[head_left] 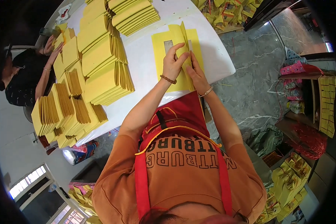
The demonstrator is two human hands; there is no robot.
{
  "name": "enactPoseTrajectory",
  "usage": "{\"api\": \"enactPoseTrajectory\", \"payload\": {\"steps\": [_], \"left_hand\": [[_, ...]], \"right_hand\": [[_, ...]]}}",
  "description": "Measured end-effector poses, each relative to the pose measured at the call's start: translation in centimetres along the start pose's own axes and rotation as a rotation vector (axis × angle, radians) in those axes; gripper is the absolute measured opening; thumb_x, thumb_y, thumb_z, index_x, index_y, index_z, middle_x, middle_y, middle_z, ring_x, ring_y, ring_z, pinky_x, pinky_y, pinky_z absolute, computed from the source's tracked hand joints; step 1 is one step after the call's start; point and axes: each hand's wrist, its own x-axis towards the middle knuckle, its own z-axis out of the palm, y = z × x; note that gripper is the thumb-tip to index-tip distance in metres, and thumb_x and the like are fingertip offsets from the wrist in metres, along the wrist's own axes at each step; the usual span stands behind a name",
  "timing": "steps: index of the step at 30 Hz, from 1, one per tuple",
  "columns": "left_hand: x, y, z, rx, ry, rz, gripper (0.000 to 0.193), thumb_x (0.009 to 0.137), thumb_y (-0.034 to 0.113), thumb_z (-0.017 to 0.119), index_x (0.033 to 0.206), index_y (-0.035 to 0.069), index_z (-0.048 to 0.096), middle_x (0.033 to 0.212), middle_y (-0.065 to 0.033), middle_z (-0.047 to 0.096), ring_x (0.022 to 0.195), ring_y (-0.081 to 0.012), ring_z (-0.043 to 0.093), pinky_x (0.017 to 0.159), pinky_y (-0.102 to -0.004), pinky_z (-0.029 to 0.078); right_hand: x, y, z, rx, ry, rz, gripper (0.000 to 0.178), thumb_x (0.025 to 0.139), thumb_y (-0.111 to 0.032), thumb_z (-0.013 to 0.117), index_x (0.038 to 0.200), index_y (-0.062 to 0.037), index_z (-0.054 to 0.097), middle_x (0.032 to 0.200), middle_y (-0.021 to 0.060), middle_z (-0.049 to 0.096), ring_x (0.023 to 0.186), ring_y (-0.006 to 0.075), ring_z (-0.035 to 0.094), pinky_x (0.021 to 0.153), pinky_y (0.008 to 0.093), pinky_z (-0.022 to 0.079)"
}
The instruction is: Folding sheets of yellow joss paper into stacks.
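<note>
Yellow paper sheets [158, 41] lie in front of me at the table's near right, with a grey rectangular patch [168, 45] on them. Part of the paper is folded up into a standing ridge [183, 34]. My left hand [174, 61] has its thumb and fingers against the left side of that fold. From the other side my right hand [198, 76] presses on it, fingers pointing away from me. The folded paper sits between the two hands, and its lower part is partly hidden by them.
Stacks of folded yellow paper [104, 71] cover the left and far parts of the white table [216, 56]. Another person [26, 74] works at the left edge, hands on yellow paper. Heaped yellow paper bundles [229, 13] lie beyond the table; shelves with packages [295, 71] stand at right.
</note>
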Motion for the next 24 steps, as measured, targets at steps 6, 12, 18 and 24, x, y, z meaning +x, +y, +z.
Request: {"api": "enactPoseTrajectory", "payload": {"steps": [6,12,18,24], "left_hand": [[0.1,-0.6,0.0,0.007,0.041,0.021,0.024,0.078,0.013,0.064,0.100,0.004,0.059,0.070,0.0040,0.045,0.052,-0.0038,0.032,0.046,-0.0200,0.028],[-0.5,1.0,-0.5,-0.063,0.029,-0.238,0.013,0.080,0.007,0.055,0.092,0.004,0.054,0.072,0.0015,0.045,0.055,-0.0041,0.035,0.047,-0.0217,0.029],[-0.5,1.4,0.7,0.033,0.177,0.122,0.021,0.079,0.005,0.051,0.099,0.005,0.056,0.079,-0.0009,0.048,0.060,-0.0064,0.039,0.052,-0.0216,0.032],[0.1,0.0,0.2,0.038,0.040,0.026,0.028,0.077,0.015,0.063,0.102,0.004,0.061,0.088,-0.0029,0.056,0.059,-0.0084,0.039,0.052,-0.0220,0.034]], "right_hand": [[0.0,-0.4,0.2,0.041,0.038,0.050,0.059,0.091,-0.022,0.040,0.137,0.0059,0.016,0.143,0.0164,0.021,0.133,0.0226,0.016,0.107,0.0287,0.012],[0.1,-0.7,0.0,0.187,0.024,0.088,0.057,0.090,-0.018,0.037,0.137,0.0057,0.016,0.141,0.0152,0.024,0.132,0.0207,0.019,0.106,0.0279,0.015],[0.0,-1.1,0.1,0.157,0.032,0.062,0.057,0.090,-0.017,0.038,0.137,0.0055,0.016,0.141,0.0152,0.024,0.132,0.0207,0.020,0.106,0.0279,0.016],[0.1,-0.2,0.2,0.028,0.000,0.011,0.064,0.088,-0.017,0.048,0.137,0.0068,0.013,0.142,0.0178,0.021,0.132,0.0226,0.020,0.107,0.0301,0.016]]}}
